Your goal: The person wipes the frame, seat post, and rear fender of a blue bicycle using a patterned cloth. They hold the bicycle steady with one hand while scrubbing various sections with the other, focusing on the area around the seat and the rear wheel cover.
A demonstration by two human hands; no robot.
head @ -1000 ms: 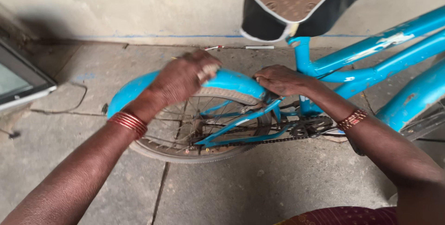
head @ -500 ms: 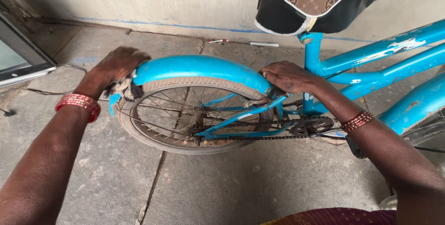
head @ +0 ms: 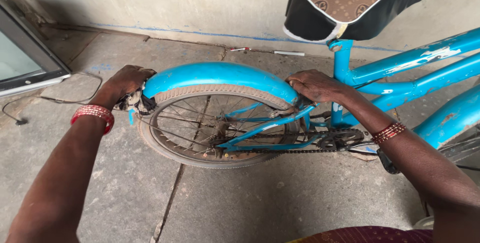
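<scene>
Both hands rest on the blue mudguard (head: 220,75) that arches over the rear wheel (head: 210,128) in the middle of the frame. At centre left, the left hand (head: 127,80) is closed around a dark, frayed rag (head: 135,104) and presses it against the mudguard's tail end, just above the tyre. Right of centre, the right hand (head: 312,85) lies curled over the mudguard's front end, fingers bent down onto it, holding nothing else. Below it run the chain (head: 280,148) and the blue frame (head: 400,73), with a brown and black saddle (head: 360,0) at the upper right. The rag looks soft and light, best bunched in the palm. The mudguard looks like thin, stiff, smooth metal, probably slippery, so it is best gripped at its edges.
</scene>
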